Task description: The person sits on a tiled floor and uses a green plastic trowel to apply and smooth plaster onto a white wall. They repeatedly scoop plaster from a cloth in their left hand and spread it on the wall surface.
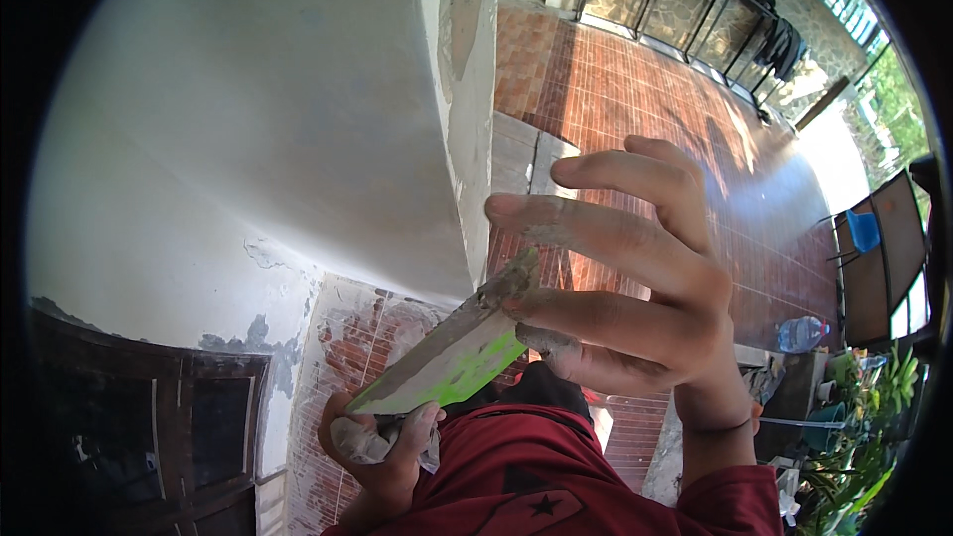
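My left hand (387, 462) is low in the view, left of my dark red shirt, closed on a flat green scraper (472, 367). Grey plaster smears much of the scraper, thickest at its raised far end. A crumpled whitish wad (362, 440) also sits in that hand; its kind is unclear. My right hand (635, 268) is over the scraper's far end with its fingers spread and bent. Its index fingertip and thumb come up to the smeared end, seemingly touching it. Grey plaster coats the thumb and marks another finger.
A white plastered wall (278, 119) fills the left, its corner edge rough and chipped. Below it are dark wooden-framed windows (189, 417). Red tiled floor (645, 79) stretches right, with a black metal rack (685, 15), a water bottle (802, 334) and potted plants (874, 417).
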Motion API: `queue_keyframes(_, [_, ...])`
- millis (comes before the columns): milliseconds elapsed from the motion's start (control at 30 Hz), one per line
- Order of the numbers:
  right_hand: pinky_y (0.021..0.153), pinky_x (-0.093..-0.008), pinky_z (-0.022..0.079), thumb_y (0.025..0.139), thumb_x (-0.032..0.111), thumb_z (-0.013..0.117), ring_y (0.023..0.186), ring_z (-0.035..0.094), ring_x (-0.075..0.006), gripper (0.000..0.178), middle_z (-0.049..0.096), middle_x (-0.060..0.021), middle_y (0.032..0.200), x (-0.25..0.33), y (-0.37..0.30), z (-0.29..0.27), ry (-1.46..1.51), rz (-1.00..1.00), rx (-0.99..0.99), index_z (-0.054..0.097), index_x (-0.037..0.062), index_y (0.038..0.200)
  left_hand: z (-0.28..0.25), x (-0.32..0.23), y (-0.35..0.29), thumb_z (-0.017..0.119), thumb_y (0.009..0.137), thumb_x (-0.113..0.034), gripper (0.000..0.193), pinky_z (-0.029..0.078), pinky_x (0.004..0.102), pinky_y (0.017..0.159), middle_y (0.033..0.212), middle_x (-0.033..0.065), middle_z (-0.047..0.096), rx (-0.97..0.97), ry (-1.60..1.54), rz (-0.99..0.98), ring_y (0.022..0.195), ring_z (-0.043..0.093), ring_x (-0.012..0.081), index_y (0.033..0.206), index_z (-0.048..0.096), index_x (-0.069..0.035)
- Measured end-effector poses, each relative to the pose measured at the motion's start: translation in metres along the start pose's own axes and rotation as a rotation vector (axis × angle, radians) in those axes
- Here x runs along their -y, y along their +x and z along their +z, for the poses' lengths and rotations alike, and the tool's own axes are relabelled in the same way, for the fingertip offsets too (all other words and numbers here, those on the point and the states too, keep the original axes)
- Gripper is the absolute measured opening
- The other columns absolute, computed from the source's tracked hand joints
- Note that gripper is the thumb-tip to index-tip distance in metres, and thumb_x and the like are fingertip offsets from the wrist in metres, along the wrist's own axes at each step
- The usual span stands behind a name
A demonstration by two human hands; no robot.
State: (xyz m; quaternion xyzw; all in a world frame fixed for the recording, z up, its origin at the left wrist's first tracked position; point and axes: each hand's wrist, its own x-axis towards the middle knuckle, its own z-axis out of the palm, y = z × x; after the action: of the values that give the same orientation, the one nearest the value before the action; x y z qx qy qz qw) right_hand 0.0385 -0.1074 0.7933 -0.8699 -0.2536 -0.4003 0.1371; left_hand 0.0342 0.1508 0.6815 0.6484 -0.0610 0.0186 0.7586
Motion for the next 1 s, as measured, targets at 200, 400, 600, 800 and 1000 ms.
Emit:
queue_keyframes(200, [0.085, -0.047, 0.044, 0.069, 0.033, 0.07, 0.11, 0.056, -0.0321, 0.019, 0.071, -0.0075, 0.114, 0.003, 0.0, 0.005, -0.078, 0.0, -0.037, 0.077, 0.0208, 0.081, -0.006, 0.004, -0.002, 0.084, 0.071, -0.004, 0.044, 0.053, 0.0262, 0.057, 0.078, 0.0085, 0.064, 0.035, 0.103, 0.02, 0.068, 0.066, 0.0122, 0.086, 0.042, -0.004])
queue_keyframes(400, [0.087, -0.0476, 0.043, 0.071, 0.035, 0.068, 0.112, 0.056, -0.0322, 0.019, 0.071, -0.0066, 0.115, 0.005, 0.008, -0.003, -0.089, -0.006, 0.041, 0.075, 0.018, 0.077, -0.008, 0.011, -0.003, 0.085, 0.069, -0.003, 0.048, 0.047, 0.024, 0.055, 0.077, 0.0086, 0.063, 0.058, 0.038, 0.017, 0.061, 0.057, 0.0073, 0.083, 0.04, -0.008])
queue_keyframes(600, [0.091, -0.0484, 0.04, 0.073, 0.037, 0.065, 0.112, 0.057, -0.0319, 0.023, 0.072, -0.003, 0.114, 0.003, 0.018, -0.009, -0.093, -0.049, 0.103, 0.071, 0.0151, 0.068, -0.006, 0.007, -0.004, 0.085, 0.068, -0.001, 0.051, 0.045, 0.0236, 0.055, 0.074, 0.0081, 0.062, 0.064, 0.032, 0.039, 0.061, 0.055, 0.0071, 0.083, 0.037, -0.01])
queue_keyframes(800, [0.091, -0.0478, 0.04, 0.07, 0.032, 0.065, 0.109, 0.059, -0.0318, 0.02, 0.072, -0.004, 0.114, -0.001, 0.021, -0.004, -0.076, -0.08, 0.094, 0.069, 0.0119, 0.066, -0.002, 0.004, -0.004, 0.085, 0.068, -0.001, 0.052, 0.046, 0.0241, 0.056, 0.074, 0.009, 0.062, 0.031, 0.001, 0.012, 0.062, 0.057, 0.0085, 0.084, 0.036, -0.01])
queue_keyframes(1000, [0.086, -0.0476, 0.043, 0.063, 0.026, 0.068, 0.109, 0.059, -0.0322, 0.017, 0.072, -0.0067, 0.113, -0.005, 0.021, -0.001, 0.103, -0.055, 0.059, 0.069, 0.0092, 0.066, -0.005, 0.004, -0.002, 0.083, 0.07, 0.0, 0.05, 0.047, 0.0245, 0.056, 0.076, 0.0112, 0.063, 0.071, 0.035, 0.035, 0.063, 0.058, 0.0092, 0.084, 0.036, -0.009])
